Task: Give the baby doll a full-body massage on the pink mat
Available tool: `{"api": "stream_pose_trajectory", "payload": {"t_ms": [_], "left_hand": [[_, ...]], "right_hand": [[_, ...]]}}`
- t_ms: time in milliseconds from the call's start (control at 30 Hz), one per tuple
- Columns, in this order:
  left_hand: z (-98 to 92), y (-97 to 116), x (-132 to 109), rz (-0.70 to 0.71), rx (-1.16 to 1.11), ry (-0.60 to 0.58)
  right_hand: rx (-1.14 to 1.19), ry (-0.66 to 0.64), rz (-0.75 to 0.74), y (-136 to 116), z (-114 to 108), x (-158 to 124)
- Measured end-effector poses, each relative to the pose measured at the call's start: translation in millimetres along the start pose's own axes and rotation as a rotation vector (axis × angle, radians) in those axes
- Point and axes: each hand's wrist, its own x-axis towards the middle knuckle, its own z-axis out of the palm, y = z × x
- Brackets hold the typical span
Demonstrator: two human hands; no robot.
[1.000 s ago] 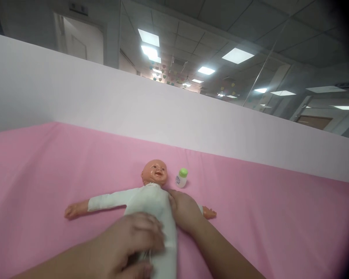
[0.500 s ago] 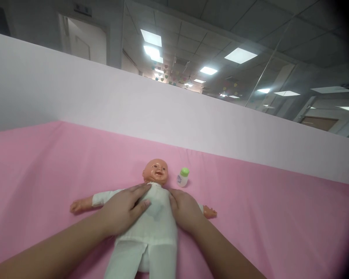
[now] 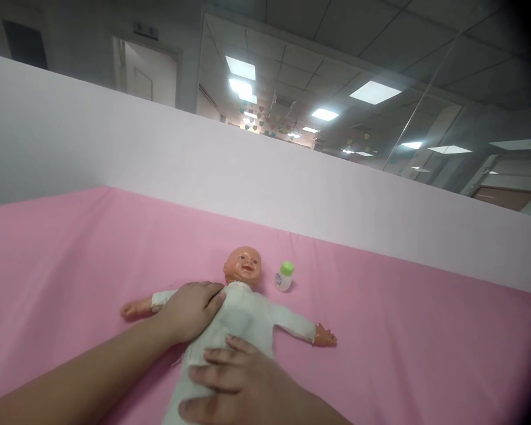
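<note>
A baby doll [image 3: 248, 316] with a white cloth body lies on its back, arms spread and head away from me. My left hand [image 3: 193, 310] rests on the doll's shoulder and upper chest at the left, fingers stretched out. Over the belly, my right hand [image 3: 243, 381] lies with its fingers spread, hiding much of the lower body. A greyish damp-looking patch shows on the chest between the hands. To the right of the doll's head stands a small clear bottle [image 3: 284, 277] with a green cap; neither hand touches it.
A pink sheet [image 3: 402, 330] covers the surface under the doll. Behind it runs a low white wall [image 3: 230, 171]. Beyond the wall are a glass pane, ceiling lights [image 3: 375, 92] and a doorway [image 3: 148, 71].
My right hand has moved from the doll's right-side shoulder down to its belly, uncovering that arm. My left hand stays near the other shoulder. The view has shifted slightly.
</note>
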Motion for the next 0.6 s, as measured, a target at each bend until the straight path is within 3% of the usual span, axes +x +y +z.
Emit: {"api": "stream_pose_trajectory", "payload": {"t_ms": [133, 367, 467, 600], "left_hand": [[0.0, 1.3, 0.5, 0.001, -0.028, 0.003], [-1.6, 9.8, -5.3, 0.076, -0.039, 0.126], [-6.1, 22.6, -20.1, 0.249, -0.094, 0.137], [-12.3, 47.9, -46.2, 0.585, -0.224, -0.049]], "right_hand": [[0.087, -0.011, 0.267, 12.1, -10.6, -5.6], [0.111, 0.166, 0.692, 47.3, -17.2, -22.0], [0.110, 0.247, 0.778, 56.5, -17.9, -23.2], [0.064, 0.208, 0.906, 65.9, -18.1, -24.0]]}}
